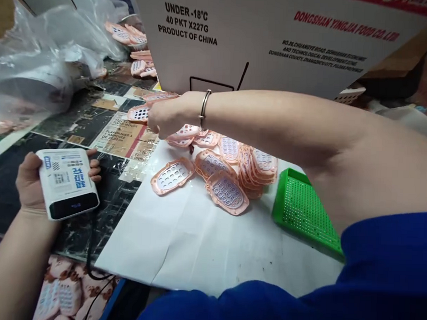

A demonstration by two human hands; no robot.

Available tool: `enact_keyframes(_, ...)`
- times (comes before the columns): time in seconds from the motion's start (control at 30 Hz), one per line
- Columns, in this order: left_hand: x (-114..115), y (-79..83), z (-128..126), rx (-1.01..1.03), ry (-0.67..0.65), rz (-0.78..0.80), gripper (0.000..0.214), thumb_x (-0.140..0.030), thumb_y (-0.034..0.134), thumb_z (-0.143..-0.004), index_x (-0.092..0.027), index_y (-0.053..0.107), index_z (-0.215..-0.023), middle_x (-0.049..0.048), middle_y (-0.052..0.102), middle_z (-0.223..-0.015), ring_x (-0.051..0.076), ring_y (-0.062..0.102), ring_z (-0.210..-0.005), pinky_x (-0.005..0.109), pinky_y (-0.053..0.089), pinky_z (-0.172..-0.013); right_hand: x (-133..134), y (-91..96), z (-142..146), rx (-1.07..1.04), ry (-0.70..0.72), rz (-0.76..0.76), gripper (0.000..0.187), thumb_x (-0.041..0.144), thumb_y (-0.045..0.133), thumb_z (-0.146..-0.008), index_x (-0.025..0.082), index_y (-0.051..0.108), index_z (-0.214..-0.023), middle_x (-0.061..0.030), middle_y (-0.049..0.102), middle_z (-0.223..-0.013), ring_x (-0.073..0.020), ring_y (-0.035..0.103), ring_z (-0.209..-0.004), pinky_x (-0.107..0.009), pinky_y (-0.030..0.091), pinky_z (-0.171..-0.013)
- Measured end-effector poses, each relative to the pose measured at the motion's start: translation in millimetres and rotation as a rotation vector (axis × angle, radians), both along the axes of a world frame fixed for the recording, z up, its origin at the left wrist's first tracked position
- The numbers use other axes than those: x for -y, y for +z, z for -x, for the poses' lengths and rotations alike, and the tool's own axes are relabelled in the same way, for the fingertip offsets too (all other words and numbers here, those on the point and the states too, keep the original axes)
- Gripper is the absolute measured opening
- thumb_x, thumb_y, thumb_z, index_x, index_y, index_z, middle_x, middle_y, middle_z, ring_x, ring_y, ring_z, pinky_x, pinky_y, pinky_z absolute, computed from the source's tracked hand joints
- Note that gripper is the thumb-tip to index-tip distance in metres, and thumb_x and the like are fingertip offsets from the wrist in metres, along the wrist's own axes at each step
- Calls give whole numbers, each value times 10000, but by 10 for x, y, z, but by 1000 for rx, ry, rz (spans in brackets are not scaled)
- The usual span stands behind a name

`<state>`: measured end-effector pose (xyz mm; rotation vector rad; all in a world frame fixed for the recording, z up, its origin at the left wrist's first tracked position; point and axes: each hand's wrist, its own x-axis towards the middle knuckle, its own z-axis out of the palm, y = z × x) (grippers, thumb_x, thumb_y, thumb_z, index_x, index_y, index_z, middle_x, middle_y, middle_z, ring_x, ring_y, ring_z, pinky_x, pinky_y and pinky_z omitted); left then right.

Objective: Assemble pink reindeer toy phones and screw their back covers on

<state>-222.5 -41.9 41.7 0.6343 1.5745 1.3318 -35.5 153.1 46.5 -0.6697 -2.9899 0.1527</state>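
Observation:
In my left hand (32, 181) rests a white power bank (67, 176) with a printed label and a small lit display; my fingers wrap around its sides. A black cable (90, 249) hangs below it. My right arm stretches across to the left, a metal bangle on the wrist. The fingers of my right hand (162, 116) are curled and mostly hidden, right beside a pink oval piece with a dotted panel (138, 114). Below that arm, more pink oval pieces (172, 176) with patterned centres lie loose, and a stack of them (253, 168) leans over.
A large white printed carton (238, 44) stands behind my right arm. A green perforated tray (306, 210) lies at right on a white sheet (196, 243). Clear plastic bags (38, 60) and more pink pieces (125, 33) are at the back left. Below the table edge lie pink pieces (68, 295).

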Motion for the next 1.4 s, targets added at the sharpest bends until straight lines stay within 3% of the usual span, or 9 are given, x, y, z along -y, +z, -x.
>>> enact_keyframes(0.2,-91,-84,319,262,2,29,594,-560,506,-764,-66,649,-1060,83,696,-732,162,625,-581,273,566,-552,658,212,171,383,527,193,341,216,681,-858,155,668,-1193,-60,678,-1112,-147,621,-888,-267,483,-753)
enact_keyframes(0.33,-110,-191,567,435,-83,-6,678,-535,588,-703,-30,596,-1155,111,679,-764,193,617,-597,321,528,-577,834,49,167,528,771,171,220,196,633,-876,202,720,-1077,-86,688,-1159,-220,630,-1018,-300,466,-715)
enact_keyframes(0.47,-104,-332,791,589,-249,-77,764,-544,640,-698,-43,552,-1269,126,693,-845,210,637,-656,331,515,-630,673,42,268,727,639,142,108,68,681,-767,151,750,-771,-92,754,-873,-224,694,-840,-334,475,-758)
enact_keyframes(0.57,-132,-399,906,710,-356,-140,763,-510,594,-772,-30,476,-1354,136,713,-886,221,669,-717,329,518,-685,691,195,471,727,567,148,149,105,633,-817,118,755,-901,-154,749,-941,-277,704,-907,-376,489,-813)
enact_keyframes(0.77,1,-268,883,852,-231,-96,646,-440,205,-978,33,390,-1376,111,678,-685,210,642,-566,333,493,-607,1551,482,758,729,726,290,241,208,594,-904,148,704,-1109,-120,741,-1070,-223,720,-958,-275,538,-807)
enact_keyframes(1.0,1028,-40,669,937,-53,-217,573,-440,191,-997,-63,543,-1246,87,637,-741,171,584,-579,381,500,-699,2426,2,473,295,961,625,266,155,414,-967,193,677,-974,-85,717,-918,-176,709,-814,-271,582,-734)
enact_keyframes(1.1,1707,-32,427,924,20,-183,488,-515,451,-896,-104,598,-1114,81,634,-765,187,594,-631,389,507,-715,2602,-242,360,12,1056,447,318,182,379,-972,196,691,-911,-120,713,-888,-220,684,-779,-343,580,-682)
enact_keyframes(1.2,2411,-47,67,884,99,-62,496,-550,656,-736,-104,614,-950,75,618,-704,213,595,-620,397,507,-671,2757,-335,232,-156,1027,210,320,263,415,-962,171,716,-1020,-199,702,-1110,-325,649,-1052,-485,556,-815)
enact_keyframes(1.4,3690,-231,-795,822,185,369,335,-477,621,-872,-155,565,-800,-23,550,-636,110,501,-516,260,428,-530,2981,-216,161,181,898,186,356,319,430,-964,157,715,-1105,-171,661,-1264,-335,477,-1338,-534,380,-1083)
